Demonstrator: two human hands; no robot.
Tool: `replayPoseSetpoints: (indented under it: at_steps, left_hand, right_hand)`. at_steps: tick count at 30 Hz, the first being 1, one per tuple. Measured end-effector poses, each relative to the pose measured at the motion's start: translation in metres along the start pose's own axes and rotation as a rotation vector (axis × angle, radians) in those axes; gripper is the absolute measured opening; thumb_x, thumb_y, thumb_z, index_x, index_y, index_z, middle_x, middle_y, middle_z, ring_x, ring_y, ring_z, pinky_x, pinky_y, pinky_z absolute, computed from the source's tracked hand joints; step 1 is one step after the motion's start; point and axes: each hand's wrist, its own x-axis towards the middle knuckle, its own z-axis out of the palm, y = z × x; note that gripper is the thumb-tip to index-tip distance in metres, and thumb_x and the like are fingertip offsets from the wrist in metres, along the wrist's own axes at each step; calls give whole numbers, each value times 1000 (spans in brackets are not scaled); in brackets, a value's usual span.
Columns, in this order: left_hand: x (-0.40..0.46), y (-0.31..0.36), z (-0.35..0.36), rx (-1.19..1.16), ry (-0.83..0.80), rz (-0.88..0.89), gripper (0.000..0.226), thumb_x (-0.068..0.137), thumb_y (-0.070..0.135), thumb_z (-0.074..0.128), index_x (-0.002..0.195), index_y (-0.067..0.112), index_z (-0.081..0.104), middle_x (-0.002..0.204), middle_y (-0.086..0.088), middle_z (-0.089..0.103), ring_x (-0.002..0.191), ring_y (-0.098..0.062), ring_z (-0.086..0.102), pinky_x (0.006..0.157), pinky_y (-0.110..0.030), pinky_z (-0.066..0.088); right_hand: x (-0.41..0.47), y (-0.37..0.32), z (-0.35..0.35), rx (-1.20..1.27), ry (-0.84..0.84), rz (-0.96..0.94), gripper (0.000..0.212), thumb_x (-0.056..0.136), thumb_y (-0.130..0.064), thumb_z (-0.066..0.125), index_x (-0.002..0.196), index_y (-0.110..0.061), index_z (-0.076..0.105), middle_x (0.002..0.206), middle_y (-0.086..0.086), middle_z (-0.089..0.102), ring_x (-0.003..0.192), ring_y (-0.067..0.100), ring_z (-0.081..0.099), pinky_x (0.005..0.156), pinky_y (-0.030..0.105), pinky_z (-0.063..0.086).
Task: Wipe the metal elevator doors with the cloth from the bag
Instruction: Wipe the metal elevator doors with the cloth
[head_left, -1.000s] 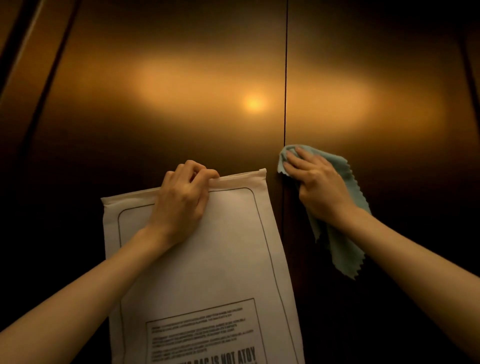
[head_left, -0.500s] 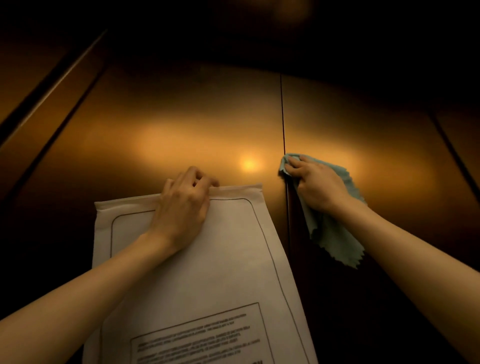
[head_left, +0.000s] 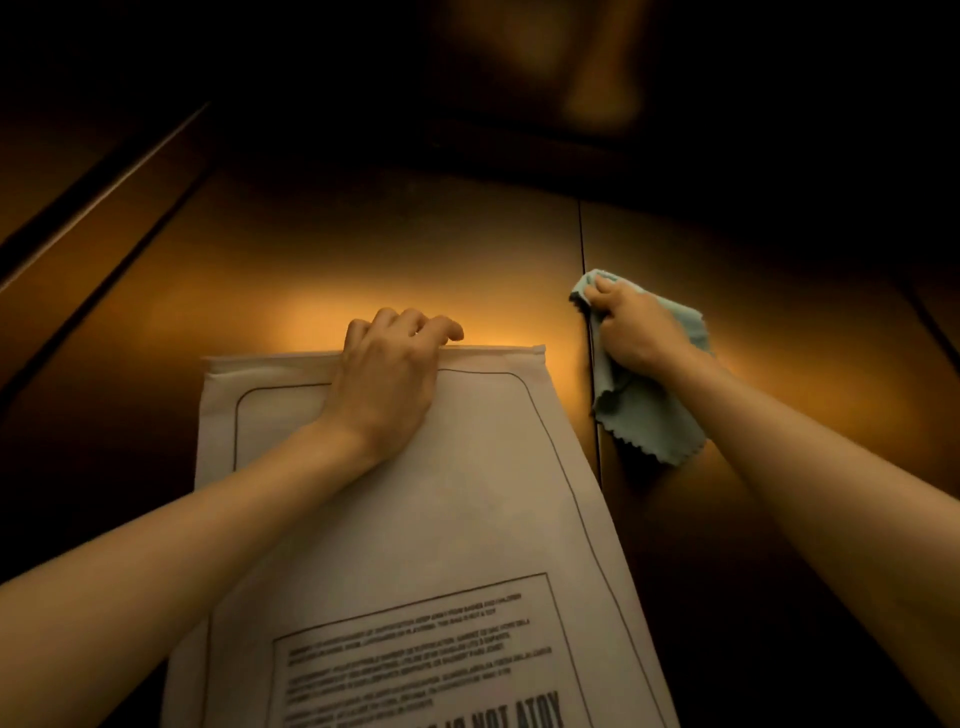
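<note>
Two hands, one cloth, one bag, two door panels. Left hand (head_left: 387, 382) curls its grip over the top edge of the white bag (head_left: 431, 519), flat against the left door (head_left: 311, 270). Right hand (head_left: 636, 327) bunches the pale blue cloth (head_left: 644, 415), pressed beside the centre seam (head_left: 584, 249) on the right door (head_left: 779, 312). Brushed metal, dim amber glow, dark surroundings. Bag covers the lower left panel.

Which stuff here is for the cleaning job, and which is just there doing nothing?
For the job:
- blue cloth, bunched in the right hand against the door seam
- metal elevator doors, the thing being wiped
- white bag, held at its top edge by the left hand; the cloth is already out of it

Just there:
- door frame at far left
</note>
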Motion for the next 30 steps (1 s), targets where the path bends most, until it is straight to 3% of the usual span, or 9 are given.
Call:
replayPoseSetpoints:
  at_steps: [8,13,18,21,26,30]
  left_hand:
    - [-1,-13,1,-41,-55,-4,20,93,10,48,107,14,62,99,-5,69,91,-31,54,79,-40,33]
    - [-22,-6,-12,-110,-118,21,26,89,13,41,106,17,61,99,-1,67,91,-26,60,78,-41,37]
    - [-50,10,-34,-206,-150,-13,26,86,11,44,103,19,63,99,0,67,93,-23,62,80,-45,47]
    - [-83,18,-53,-246,-183,-52,26,85,13,45,101,16,66,95,1,66,88,-22,62,75,-46,49]
    - [-163,37,-94,-185,-373,-34,29,88,19,43,105,18,65,91,6,61,84,-18,58,70,-38,44]
    - [-220,59,-123,-186,-491,-42,21,93,12,51,107,15,66,95,-1,65,84,-19,58,68,-40,46]
  right_hand:
    - [46,19,-2,-96,-157,8,68,87,2,37,149,-16,15,158,4,8,144,25,7,114,54,16]
    - [22,13,4,-24,-96,-28,64,89,4,37,148,-16,23,157,4,16,143,24,12,112,52,22]
    - [-45,1,11,193,4,-47,55,89,6,35,141,-12,39,153,4,29,142,21,17,115,47,17]
    - [-100,0,13,238,-80,-81,57,90,6,35,143,-16,34,155,-1,24,144,15,9,118,43,6]
    - [-230,-14,18,218,-206,-154,61,90,4,39,144,-23,30,152,-12,15,139,2,1,116,38,-1]
    - [-322,-35,22,168,-246,-191,57,92,-4,40,144,-23,28,147,-15,11,140,7,1,117,40,1]
